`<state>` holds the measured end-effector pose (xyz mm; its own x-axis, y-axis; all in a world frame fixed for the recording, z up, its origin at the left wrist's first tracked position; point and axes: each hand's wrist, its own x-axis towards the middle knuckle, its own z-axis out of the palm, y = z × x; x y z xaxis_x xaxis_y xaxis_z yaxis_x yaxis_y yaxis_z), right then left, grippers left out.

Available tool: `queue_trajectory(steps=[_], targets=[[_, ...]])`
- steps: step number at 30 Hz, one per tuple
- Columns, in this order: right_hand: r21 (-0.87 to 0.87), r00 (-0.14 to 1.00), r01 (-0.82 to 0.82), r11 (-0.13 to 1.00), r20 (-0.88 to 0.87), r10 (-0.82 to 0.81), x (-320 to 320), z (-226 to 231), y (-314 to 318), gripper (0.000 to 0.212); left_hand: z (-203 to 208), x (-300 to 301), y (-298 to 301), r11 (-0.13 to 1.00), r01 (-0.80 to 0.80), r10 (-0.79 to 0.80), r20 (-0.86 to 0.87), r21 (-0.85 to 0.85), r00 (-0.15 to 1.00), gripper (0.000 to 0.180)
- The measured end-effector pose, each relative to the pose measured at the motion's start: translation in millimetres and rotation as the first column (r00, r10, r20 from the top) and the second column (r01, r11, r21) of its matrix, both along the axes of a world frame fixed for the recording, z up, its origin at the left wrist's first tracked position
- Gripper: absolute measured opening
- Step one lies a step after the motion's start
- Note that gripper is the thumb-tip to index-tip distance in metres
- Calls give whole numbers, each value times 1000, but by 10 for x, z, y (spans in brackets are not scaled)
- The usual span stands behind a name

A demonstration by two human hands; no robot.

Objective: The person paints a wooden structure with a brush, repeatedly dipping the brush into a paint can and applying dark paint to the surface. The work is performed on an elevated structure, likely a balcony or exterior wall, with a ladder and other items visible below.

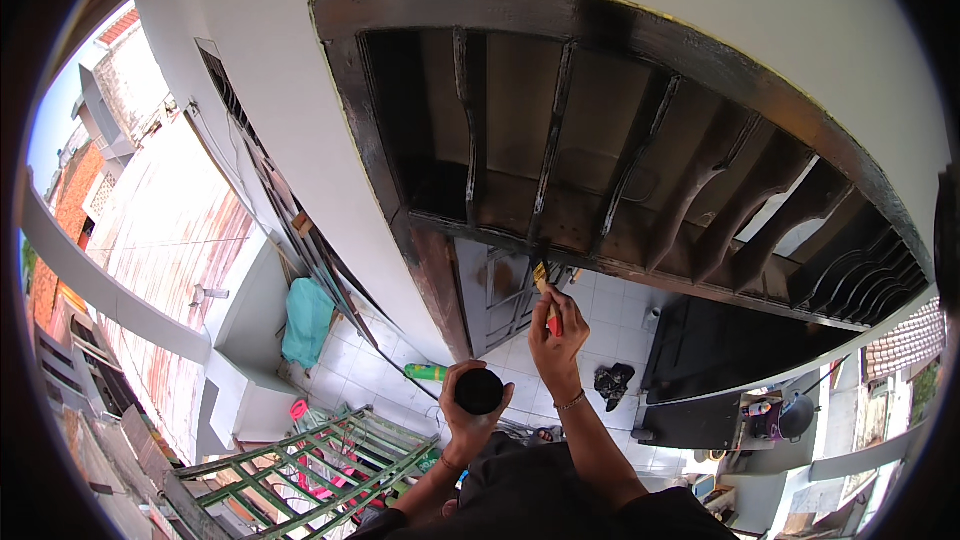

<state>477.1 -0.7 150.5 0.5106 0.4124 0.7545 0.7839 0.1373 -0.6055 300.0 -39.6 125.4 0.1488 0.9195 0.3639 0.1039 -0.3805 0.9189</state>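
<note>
My left hand (463, 432) is wrapped round a cup or small can (479, 392) whose round mouth looks black inside. Held up and forward in my right hand (557, 336) is a paintbrush (541, 278) with a pale, red-ended handle. Its tip meets or nearly meets the lower rail of a dark wooden frame (450, 8); whether it touches I cannot tell. Upright wavy slats (468, 125) span this frame, and some look glossy and wet. Below the rail stands a brown door post (442, 280).
White wall (270, 90) surrounds the frame, with a thin yellow line along the frame's edge. A green slatted ladder-like rack (270, 446) stands below left. Further off are a teal cover (308, 320), a black plastic bag (613, 380) on white tiles and a dark panel (740, 350).
</note>
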Motion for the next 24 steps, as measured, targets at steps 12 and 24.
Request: queue_trajectory(steps=[12, 24], targets=[[22, 988, 132, 991, 82, -133, 381, 331, -94, 8, -62, 266, -156, 995, -7, 11, 43, -95, 999, 55], [14, 999, -30, 999, 38, 30, 665, 342, -222, 15, -60, 362, -223, 989, 20, -9, 78, -146, 997, 56]])
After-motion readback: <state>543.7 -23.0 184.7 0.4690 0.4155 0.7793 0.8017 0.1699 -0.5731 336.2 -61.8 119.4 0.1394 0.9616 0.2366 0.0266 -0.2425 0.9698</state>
